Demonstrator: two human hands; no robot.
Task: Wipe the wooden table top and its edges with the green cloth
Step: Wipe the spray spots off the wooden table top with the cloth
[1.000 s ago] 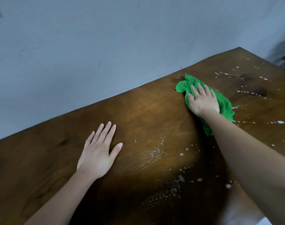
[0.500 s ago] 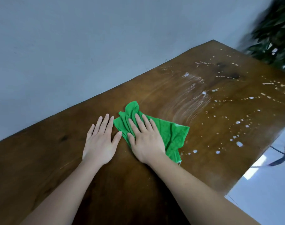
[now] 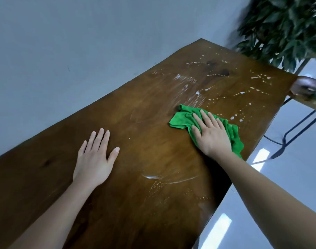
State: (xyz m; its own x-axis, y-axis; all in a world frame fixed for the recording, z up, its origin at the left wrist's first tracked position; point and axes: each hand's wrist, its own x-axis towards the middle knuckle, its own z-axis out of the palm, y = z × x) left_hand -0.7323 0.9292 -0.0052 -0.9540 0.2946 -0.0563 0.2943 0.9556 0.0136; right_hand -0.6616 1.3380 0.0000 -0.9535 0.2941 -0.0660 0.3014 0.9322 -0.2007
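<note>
Right hand [image 3: 212,135] lay flat on the green cloth [image 3: 182,119], fingers straight and spread, pressing it to the surface [image 3: 153,150] rather than gripping it. The cloth sat bunched right of centre, and its near corner reached about to the surface's right-hand edge, beside the wrist. Left hand [image 3: 95,159] rested palm down on bare wood well to the left, fingers straight, holding nothing (a brace, by the look of it).

White droplets [image 3: 241,112] dotted the far right part of the surface, just beyond the cloth. A smeared white patch [image 3: 189,90] lay just past the cloth's far tip. A thin curved streak [image 3: 169,178] showed near the front, between the two forearms. A leafy plant [image 3: 283,27] stood beyond the far corner, blurred.

Judgement: top partly done. The far end, the front streak and all the edges looked not yet wiped.

Notes for the stroke:
- Hold the palm flat so the whole cloth bears on the wood.
- Overlap the passes, working toward the droplets.
- Refold to a clean face once the cloth is loaded, or it only spreads the white film.
- For the edges, wrap the cloth over the lip and run along it.
</note>
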